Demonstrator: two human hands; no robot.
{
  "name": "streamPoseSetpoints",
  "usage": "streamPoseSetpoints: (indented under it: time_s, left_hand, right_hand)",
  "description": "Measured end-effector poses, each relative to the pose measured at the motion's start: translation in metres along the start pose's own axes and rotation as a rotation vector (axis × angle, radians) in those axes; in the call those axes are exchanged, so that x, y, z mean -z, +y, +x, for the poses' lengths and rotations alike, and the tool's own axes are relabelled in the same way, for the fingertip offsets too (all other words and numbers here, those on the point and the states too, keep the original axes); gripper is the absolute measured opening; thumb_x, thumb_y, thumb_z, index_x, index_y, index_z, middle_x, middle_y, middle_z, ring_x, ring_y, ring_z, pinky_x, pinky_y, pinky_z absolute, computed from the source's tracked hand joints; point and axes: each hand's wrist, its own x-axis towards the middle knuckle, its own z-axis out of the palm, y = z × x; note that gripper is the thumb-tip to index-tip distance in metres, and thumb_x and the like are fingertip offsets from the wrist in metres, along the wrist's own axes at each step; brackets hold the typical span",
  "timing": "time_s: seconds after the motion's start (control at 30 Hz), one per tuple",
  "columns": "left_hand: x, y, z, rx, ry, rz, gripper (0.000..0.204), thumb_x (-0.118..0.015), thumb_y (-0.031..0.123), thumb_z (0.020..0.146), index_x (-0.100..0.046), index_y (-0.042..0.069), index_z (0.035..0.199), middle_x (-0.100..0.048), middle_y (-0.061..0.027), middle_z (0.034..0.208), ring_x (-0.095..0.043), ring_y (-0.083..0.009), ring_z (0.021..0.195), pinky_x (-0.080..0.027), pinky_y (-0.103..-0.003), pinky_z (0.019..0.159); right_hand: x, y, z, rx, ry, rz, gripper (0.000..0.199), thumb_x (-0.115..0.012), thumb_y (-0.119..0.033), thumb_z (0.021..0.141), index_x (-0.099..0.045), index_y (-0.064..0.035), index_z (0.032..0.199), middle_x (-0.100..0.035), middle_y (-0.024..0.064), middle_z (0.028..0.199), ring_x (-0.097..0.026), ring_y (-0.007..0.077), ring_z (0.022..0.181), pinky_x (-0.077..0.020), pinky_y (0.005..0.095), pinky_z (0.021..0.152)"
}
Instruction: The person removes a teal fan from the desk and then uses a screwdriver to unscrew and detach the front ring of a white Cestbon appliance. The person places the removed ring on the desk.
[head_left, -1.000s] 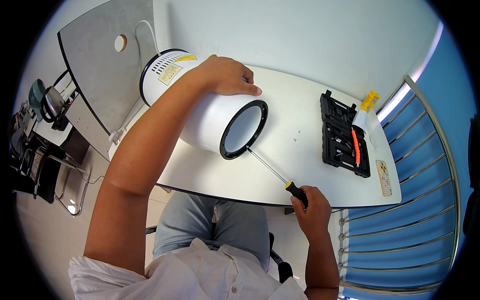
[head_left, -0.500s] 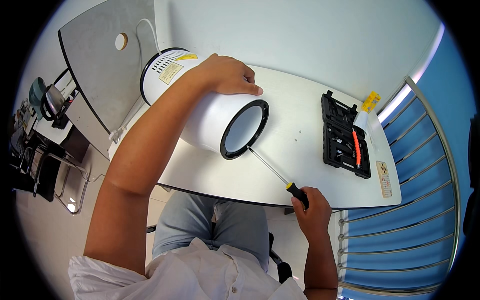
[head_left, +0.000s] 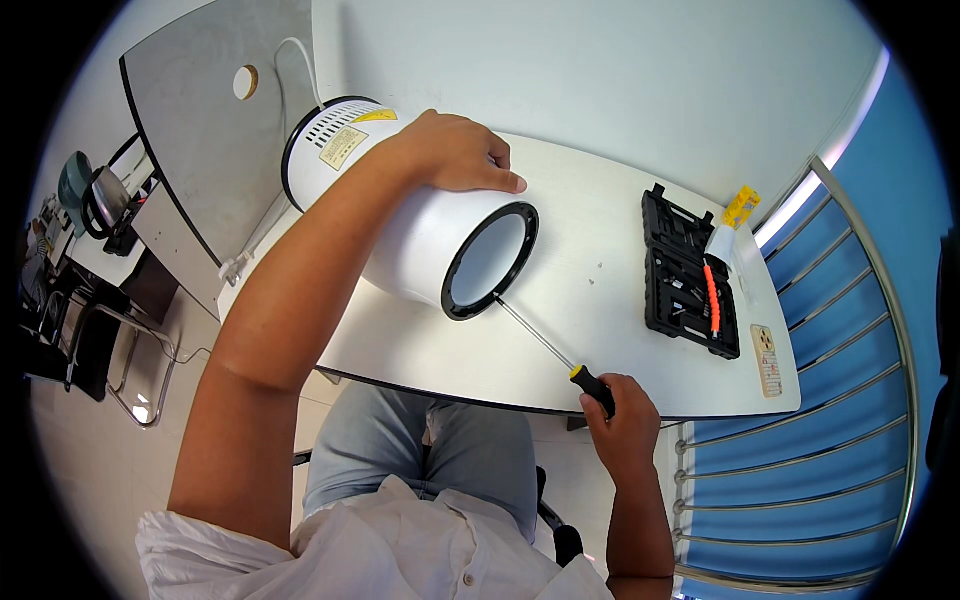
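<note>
A white cylindrical appliance (head_left: pixel 405 250) lies on its side on the white table (head_left: pixel 420 365). Vent slots and a label mark its far left end, and a black ring (head_left: pixel 461 303) frames the round end facing right. Over its top lies my left hand (head_left: pixel 455 152), gripping it with the thumb stretched to the right and the other fingers partly hidden on the far side. My right hand (head_left: pixel 628 425) is closed around the black and yellow handle of a screwdriver (head_left: pixel 537 337). The tip of its shaft meets the lower right of the black ring.
An open black tool case (head_left: pixel 662 238) lies to the right, with an orange flexible shaft (head_left: pixel 712 300) across it. Beside it are a yellow and white object (head_left: pixel 741 206) and a remote control (head_left: pixel 767 362). Tiny bits (head_left: pixel 597 267) lie mid-table. A metal railing (head_left: pixel 908 390) borders the right.
</note>
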Motion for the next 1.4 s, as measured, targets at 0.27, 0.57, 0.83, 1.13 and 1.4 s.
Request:
streamPoseSetpoints:
  time_s: [0.27,0.57,0.83,1.13,1.4]
  left_hand:
    - [0.0,0.0,-0.001,-0.002,0.003,-0.001,0.054,-0.052,0.058,0.079,-0.07,0.013,0.104,-0.068,-0.0111,0.103,-0.062,-0.0282,0.098,-0.044,-0.036,0.088]
    - [-0.001,-0.001,0.001,-0.001,0.004,0.004,0.054,-0.052,0.058,0.079,-0.07,0.013,0.104,-0.069,-0.0111,0.102,-0.062,-0.0284,0.097,-0.044,-0.036,0.087]
    - [0.0,-0.001,0.0,-0.002,0.002,0.005,0.053,-0.053,0.058,0.08,-0.07,0.014,0.104,-0.069,-0.0113,0.102,-0.062,-0.0284,0.097,-0.044,-0.036,0.087]
    - [0.0,0.0,-0.003,0.0,0.007,0.01,0.052,-0.053,0.056,0.08,-0.069,0.013,0.104,-0.068,-0.0109,0.104,-0.061,-0.0284,0.099,-0.044,-0.036,0.089]
    - [-0.005,-0.009,-0.01,-0.057,0.084,0.008,0.051,-0.052,0.055,0.081,-0.069,0.013,0.103,-0.068,-0.0096,0.103,-0.062,-0.0277,0.099,-0.045,-0.036,0.088]
  right_hand:
    - [0.0,0.001,0.001,0.007,0.013,0.003,0.027,-0.07,-0.019,0.078,-0.059,-0.0033,0.098,-0.059,0.0105,0.081,-0.059,0.0294,0.073,-0.0455,0.0391,0.066]
    - [-0.001,0.0,0.0,-0.018,-0.003,0.011,0.026,-0.069,-0.02,0.079,-0.06,-0.0044,0.097,-0.058,0.0096,0.08,-0.059,0.0285,0.072,-0.0457,0.0389,0.065]
    - [0.0,0.0,0.0,-0.014,-0.002,0.006,0.025,-0.069,-0.02,0.079,-0.059,-0.0047,0.096,-0.058,0.0094,0.08,-0.059,0.028,0.072,-0.0456,0.0391,0.065]
    - [0.007,-0.001,0.006,-0.003,-0.027,-0.022,0.026,-0.069,-0.02,0.078,-0.06,-0.0048,0.096,-0.059,0.0097,0.082,-0.059,0.0283,0.073,-0.0462,0.0387,0.066]
    - [0.015,0.004,0.018,-0.079,-0.089,0.061,0.026,-0.07,-0.018,0.077,-0.062,-0.0027,0.096,-0.063,0.012,0.087,-0.062,0.0303,0.075,-0.0491,0.0369,0.069]
